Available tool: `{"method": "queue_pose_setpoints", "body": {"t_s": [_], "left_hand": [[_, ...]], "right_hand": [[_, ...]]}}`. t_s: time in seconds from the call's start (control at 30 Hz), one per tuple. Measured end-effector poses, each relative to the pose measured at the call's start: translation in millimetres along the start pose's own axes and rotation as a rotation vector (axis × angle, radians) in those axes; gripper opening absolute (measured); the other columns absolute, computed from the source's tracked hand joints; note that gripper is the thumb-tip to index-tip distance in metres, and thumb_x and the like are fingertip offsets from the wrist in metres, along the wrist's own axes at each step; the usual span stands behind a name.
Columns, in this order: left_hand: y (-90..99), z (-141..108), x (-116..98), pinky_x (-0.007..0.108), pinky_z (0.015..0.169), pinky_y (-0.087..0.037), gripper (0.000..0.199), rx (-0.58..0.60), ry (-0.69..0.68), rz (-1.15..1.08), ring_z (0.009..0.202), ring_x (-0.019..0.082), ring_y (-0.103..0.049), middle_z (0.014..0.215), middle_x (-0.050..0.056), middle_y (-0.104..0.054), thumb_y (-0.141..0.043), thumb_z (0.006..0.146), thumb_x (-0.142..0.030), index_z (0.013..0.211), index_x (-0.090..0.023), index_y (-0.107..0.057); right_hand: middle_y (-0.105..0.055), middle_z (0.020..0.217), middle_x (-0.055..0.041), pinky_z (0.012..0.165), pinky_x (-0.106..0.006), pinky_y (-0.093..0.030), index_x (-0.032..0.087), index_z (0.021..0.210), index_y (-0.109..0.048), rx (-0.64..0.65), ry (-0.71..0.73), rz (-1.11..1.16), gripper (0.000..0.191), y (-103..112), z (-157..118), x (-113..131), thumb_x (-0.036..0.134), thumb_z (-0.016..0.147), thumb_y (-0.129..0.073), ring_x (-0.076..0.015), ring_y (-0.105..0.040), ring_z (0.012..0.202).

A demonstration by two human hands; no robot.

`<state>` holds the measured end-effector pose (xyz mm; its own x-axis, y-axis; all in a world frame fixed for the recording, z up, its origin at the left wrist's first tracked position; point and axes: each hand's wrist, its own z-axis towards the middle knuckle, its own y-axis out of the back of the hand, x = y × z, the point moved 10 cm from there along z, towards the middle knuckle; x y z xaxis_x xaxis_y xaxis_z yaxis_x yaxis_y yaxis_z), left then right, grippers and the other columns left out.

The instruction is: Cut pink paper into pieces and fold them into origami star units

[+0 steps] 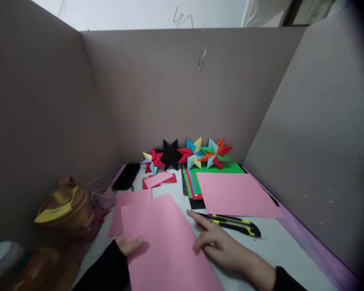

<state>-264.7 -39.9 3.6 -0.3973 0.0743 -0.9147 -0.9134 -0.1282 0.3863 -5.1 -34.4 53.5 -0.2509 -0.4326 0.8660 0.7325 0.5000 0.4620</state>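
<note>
A sheet of pink paper (pixel 160 238) slants up in front of me. My left hand (pixel 129 245) grips its left edge, thumb on top and the other fingers hidden behind. At the right edge is my right hand (pixel 216 242), its index finger stretched forward and its lower fingertips at the paper's border. Another pink piece (pixel 132 198) lies under the sheet's upper left side. Just beyond my right hand rests a black and yellow utility knife (pixel 239 227). A large pink sheet (pixel 236 196) covers part of a stack of coloured paper (pixel 220 167).
Several folded paper stars (pixel 170 154) lean against the back grey panel (pixel 176 89). Red and pink strips (pixel 159 180) lie before them, with a black phone (pixel 126 176) to their left. A brown lidded container (pixel 65 206) and a blurred jar (pixel 4 258) stand left.
</note>
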Motion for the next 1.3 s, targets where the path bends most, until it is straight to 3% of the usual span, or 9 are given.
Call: {"method": "queue_pose_setpoints", "body": {"t_s": [0.17, 0.33, 0.53, 0.6, 0.73, 0.8, 0.9, 1.03, 1.3], "left_hand": [[-24.6, -14.5, 24.2, 0.04, 0.059, -0.056, 0.054, 0.035, 0.356, -0.467, 0.066, 0.031, -0.069, 0.074, 0.008, -0.073, -0.078, 0.051, -0.051, 0.09, -0.017, -0.063], [-15.9, -7.7, 10.3, 0.036, 0.057, -0.056, 0.053, 0.002, 0.327, -0.467, 0.063, 0.029, -0.069, 0.07, 0.008, -0.073, -0.081, 0.046, -0.05, 0.082, -0.017, -0.061], [3.8, -2.5, 26.7, 0.036, 0.055, -0.056, 0.042, -0.091, 0.343, -0.268, 0.06, 0.028, -0.068, 0.067, 0.009, -0.071, -0.076, 0.056, -0.045, 0.08, -0.014, -0.06], [8.3, 2.7, 14.1, 0.037, 0.064, -0.057, 0.05, -0.128, 0.216, -0.242, 0.074, 0.028, -0.069, 0.081, 0.011, -0.072, -0.072, 0.062, -0.041, 0.101, -0.013, -0.058], [27.5, -0.7, -33.6, 0.039, 0.093, -0.048, 0.095, -0.323, -0.13, -0.155, 0.112, 0.024, -0.057, 0.125, 0.009, -0.058, -0.064, 0.072, -0.034, 0.146, -0.022, -0.004], [27.3, -7.2, -50.7, 0.036, 0.095, -0.047, 0.078, -0.329, -0.159, 0.011, 0.111, 0.022, -0.058, 0.123, 0.006, -0.061, -0.059, 0.077, -0.034, 0.144, -0.024, -0.022], [-3.4, -17.1, -72.2, 0.028, 0.08, -0.054, 0.042, -0.028, -0.151, 0.198, 0.091, 0.022, -0.067, 0.101, 0.004, -0.071, -0.06, 0.077, -0.041, 0.114, -0.022, -0.065], [-10.4, -35.8, -96.5, 0.028, 0.076, -0.054, 0.061, -0.023, -0.098, 0.083, 0.088, 0.023, -0.067, 0.103, 0.006, -0.07, -0.063, 0.068, -0.061, 0.115, -0.022, -0.064], [-9.7, -47.1, -111.6, 0.035, 0.078, -0.052, 0.074, -0.114, -0.095, 0.061, 0.087, 0.026, -0.065, 0.097, 0.01, -0.069, -0.066, 0.054, -0.071, 0.111, -0.023, -0.066]], "right_hand": [[-0.026, 0.149, -0.0095, 0.106, -0.045, -0.028, 0.03, 0.142, -0.025, -0.202, -0.319, 0.766, 0.073, -22.5, -3.4, -44.0, 0.044, 0.08, -0.061, -0.0243, -0.033, 0.133], [-0.054, 0.13, -0.0107, 0.097, -0.045, -0.039, 0.027, 0.141, -0.03, -0.176, -0.351, 0.988, 0.079, -34.3, -0.3, -36.3, 0.029, 0.073, -0.071, -0.0259, -0.056, 0.112], [-0.051, 0.133, -0.011, 0.097, -0.045, -0.037, 0.031, 0.141, -0.028, -0.118, -0.21, 0.999, 0.089, -29.5, 3.3, -24.6, 0.036, 0.067, -0.077, -0.0262, -0.055, 0.113], [-0.04, 0.141, -0.0111, 0.1, -0.045, -0.035, 0.034, 0.142, -0.024, -0.103, -0.176, 1.007, 0.096, -31.2, 4.3, -21.0, 0.04, 0.063, -0.079, -0.0269, -0.048, 0.122], [-0.02, 0.152, -0.0089, 0.107, -0.043, -0.025, 0.033, 0.143, -0.022, -0.058, -0.093, 0.925, 0.098, -37.8, 6.0, -3.0, 0.052, 0.062, -0.075, -0.0259, -0.029, 0.135], [-0.012, 0.153, -0.0078, 0.109, -0.042, -0.02, 0.031, 0.144, -0.019, 0.001, -0.065, 0.83, 0.098, -45.9, 4.2, 9.7, 0.057, 0.064, -0.071, -0.0249, -0.018, 0.138], [0.0, 0.154, -0.0047, 0.111, -0.045, -0.009, 0.03, 0.145, -0.017, 0.09, -0.045, 0.552, 0.094, -58.7, -3.4, 26.5, 0.059, 0.069, -0.066, -0.0252, -0.001, 0.14], [0.01, 0.153, -0.0003, 0.111, -0.048, -0.003, 0.033, 0.144, -0.015, 0.17, 0.002, 0.262, 0.088, -69.7, -14.2, 45.6, 0.053, 0.074, -0.065, -0.0254, 0.008, 0.139], [0.013, 0.152, 0.0004, 0.111, -0.044, -0.01, 0.034, 0.144, -0.011, 0.206, 0.102, 0.162, 0.083, -78.7, -20.6, 60.7, 0.056, 0.079, -0.056, -0.0254, 0.009, 0.138]]}}
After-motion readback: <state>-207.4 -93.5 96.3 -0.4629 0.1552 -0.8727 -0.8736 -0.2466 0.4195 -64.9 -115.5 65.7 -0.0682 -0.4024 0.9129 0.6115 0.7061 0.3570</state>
